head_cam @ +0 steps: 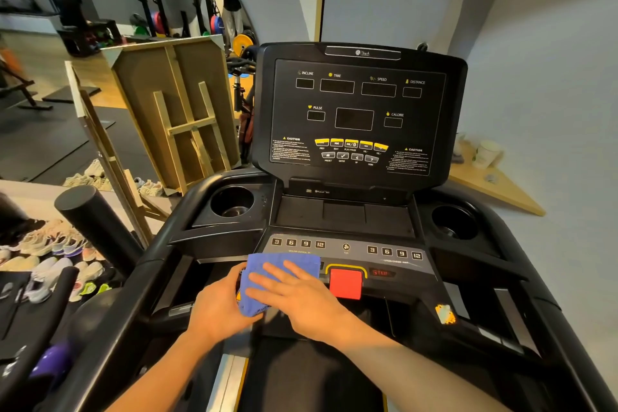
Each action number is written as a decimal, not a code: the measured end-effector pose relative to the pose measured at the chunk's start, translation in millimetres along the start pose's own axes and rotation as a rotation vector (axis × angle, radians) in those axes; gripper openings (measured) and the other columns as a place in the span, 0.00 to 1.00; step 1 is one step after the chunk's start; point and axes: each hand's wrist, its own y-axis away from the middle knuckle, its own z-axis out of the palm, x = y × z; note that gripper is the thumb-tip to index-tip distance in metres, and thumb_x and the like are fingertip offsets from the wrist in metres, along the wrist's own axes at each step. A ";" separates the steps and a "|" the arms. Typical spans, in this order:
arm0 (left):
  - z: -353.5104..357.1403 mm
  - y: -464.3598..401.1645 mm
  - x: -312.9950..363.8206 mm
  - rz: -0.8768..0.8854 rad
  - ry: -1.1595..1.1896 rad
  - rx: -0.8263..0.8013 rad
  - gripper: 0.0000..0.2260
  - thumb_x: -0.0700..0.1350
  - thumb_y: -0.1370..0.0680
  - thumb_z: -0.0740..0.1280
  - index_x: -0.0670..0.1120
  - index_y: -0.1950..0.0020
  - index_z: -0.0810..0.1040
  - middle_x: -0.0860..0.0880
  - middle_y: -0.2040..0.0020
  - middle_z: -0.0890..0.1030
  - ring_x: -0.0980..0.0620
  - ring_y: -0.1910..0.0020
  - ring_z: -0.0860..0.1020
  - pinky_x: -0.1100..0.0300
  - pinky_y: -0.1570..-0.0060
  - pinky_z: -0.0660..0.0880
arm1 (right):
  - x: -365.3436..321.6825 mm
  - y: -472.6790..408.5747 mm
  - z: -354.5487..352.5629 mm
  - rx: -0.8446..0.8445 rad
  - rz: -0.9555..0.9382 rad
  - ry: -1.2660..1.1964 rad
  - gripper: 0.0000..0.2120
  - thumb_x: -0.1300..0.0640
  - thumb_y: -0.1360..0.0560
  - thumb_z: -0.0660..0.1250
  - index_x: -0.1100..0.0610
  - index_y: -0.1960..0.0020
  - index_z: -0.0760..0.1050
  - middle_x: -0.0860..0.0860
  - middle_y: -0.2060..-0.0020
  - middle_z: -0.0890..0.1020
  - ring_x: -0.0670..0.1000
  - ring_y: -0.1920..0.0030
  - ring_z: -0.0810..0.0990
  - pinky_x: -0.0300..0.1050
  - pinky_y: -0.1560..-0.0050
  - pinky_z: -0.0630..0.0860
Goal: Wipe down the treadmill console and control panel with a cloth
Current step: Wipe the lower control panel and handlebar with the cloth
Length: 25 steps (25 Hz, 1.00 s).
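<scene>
A blue cloth [267, 264] lies folded on the lower control panel [394, 261] of the black treadmill, left of the red stop button [346, 283]. My right hand [301, 298] rests flat on top of the cloth with fingers spread. My left hand [217, 304] grips the cloth's left edge from the side. The upright console [354, 110] with dark displays and yellow buttons stands behind, untouched by either hand.
Cup holders [232, 202] [454, 221] sit on both sides of the tray. A wooden frame [170, 104] leans at the left, with many shoes [50, 254] on the floor. A grey wall and a wooden shelf [491, 181] are at the right.
</scene>
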 end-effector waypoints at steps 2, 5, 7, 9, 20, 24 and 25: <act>-1.2 -0.2 2.4 -0.026 -0.010 -0.021 0.46 0.78 0.38 0.63 0.49 0.30 0.71 0.56 0.49 0.84 0.57 0.60 0.80 0.75 0.61 0.68 | 4.1 4.9 -4.4 0.007 0.009 0.013 0.37 0.72 0.25 0.67 0.48 0.22 0.61 0.47 0.21 0.57 0.53 0.21 0.48 0.51 0.27 0.34; -1.7 1.0 6.3 -0.115 -0.043 -0.062 0.42 0.70 0.36 0.71 0.52 0.27 0.66 0.55 0.44 0.83 0.56 0.55 0.81 0.70 0.57 0.74 | 19.5 27.2 -12.9 0.041 0.056 0.055 0.39 0.73 0.26 0.67 0.47 0.22 0.61 0.47 0.21 0.56 0.54 0.21 0.49 0.54 0.26 0.39; -1.7 0.3 7.7 -0.144 -0.063 -0.068 0.41 0.67 0.34 0.72 0.52 0.25 0.65 0.55 0.42 0.82 0.54 0.50 0.82 0.65 0.52 0.77 | 35.2 52.9 -14.5 0.043 0.096 0.090 0.43 0.74 0.29 0.67 0.47 0.22 0.59 0.46 0.21 0.56 0.54 0.21 0.50 0.56 0.25 0.42; -1.4 -0.5 8.6 -0.155 -0.059 -0.079 0.41 0.66 0.33 0.73 0.53 0.25 0.64 0.54 0.40 0.82 0.53 0.48 0.82 0.61 0.49 0.79 | 50.5 83.8 -16.7 0.036 0.142 0.114 0.46 0.74 0.32 0.67 0.46 0.21 0.58 0.45 0.21 0.55 0.54 0.21 0.50 0.57 0.24 0.44; 3.0 0.0 3.5 -0.151 -0.067 -0.066 0.41 0.65 0.33 0.73 0.53 0.25 0.64 0.53 0.40 0.82 0.53 0.49 0.82 0.61 0.51 0.79 | 87.9 234.2 -29.6 0.060 0.577 0.148 0.41 0.63 0.24 0.65 0.45 0.20 0.47 0.43 0.20 0.49 0.51 0.21 0.49 0.49 0.23 0.44; 2.6 -1.0 2.1 -0.150 -0.062 -0.071 0.41 0.66 0.33 0.73 0.53 0.25 0.64 0.54 0.40 0.82 0.53 0.49 0.82 0.62 0.52 0.79 | 80.7 215.0 -30.3 0.122 0.894 0.022 0.31 0.59 0.19 0.62 0.49 0.21 0.50 0.46 0.22 0.46 0.58 0.21 0.50 0.49 0.22 0.42; 2.5 -1.0 2.2 -0.150 -0.064 -0.076 0.41 0.66 0.33 0.72 0.53 0.25 0.63 0.54 0.40 0.82 0.53 0.49 0.82 0.62 0.52 0.79 | 80.4 203.8 -30.9 0.134 0.964 0.064 0.31 0.60 0.20 0.64 0.53 0.21 0.54 0.50 0.22 0.50 0.62 0.22 0.53 0.56 0.22 0.50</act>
